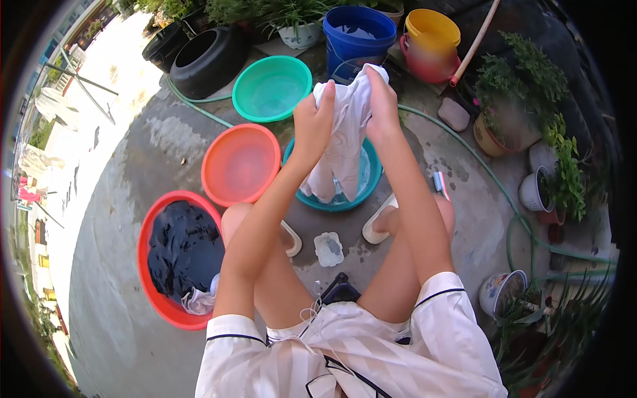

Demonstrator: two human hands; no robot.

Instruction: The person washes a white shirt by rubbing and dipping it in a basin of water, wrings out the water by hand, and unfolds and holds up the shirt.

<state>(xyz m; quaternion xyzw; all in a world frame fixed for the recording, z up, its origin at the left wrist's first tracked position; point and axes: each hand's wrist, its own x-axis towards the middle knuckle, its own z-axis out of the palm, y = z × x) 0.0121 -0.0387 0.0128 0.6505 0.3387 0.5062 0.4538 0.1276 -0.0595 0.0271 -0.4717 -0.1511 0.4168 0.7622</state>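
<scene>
Both hands hold up a wet white cloth [345,126], stretched between them. My left hand [314,126] grips its left edge with closed fingers and the thumb up. My right hand [383,105] is closed on the upper right edge. The lower part of the cloth hangs into a teal basin [367,192] that holds water. Left of this basin is an orange-pink basin [241,164], and a green basin [272,88] stands behind it. A red basin [147,272] at the left contains dark soaked clothing [182,245] and a small light cloth [199,302] at its edge.
A blue bucket [360,40], a yellow bucket [432,28] and a red bucket [430,63] stand at the back. A green hose [478,159] curves along the right, near potted plants. A brush [441,185] is by my right knee; a small clear container [328,249] lies between my feet.
</scene>
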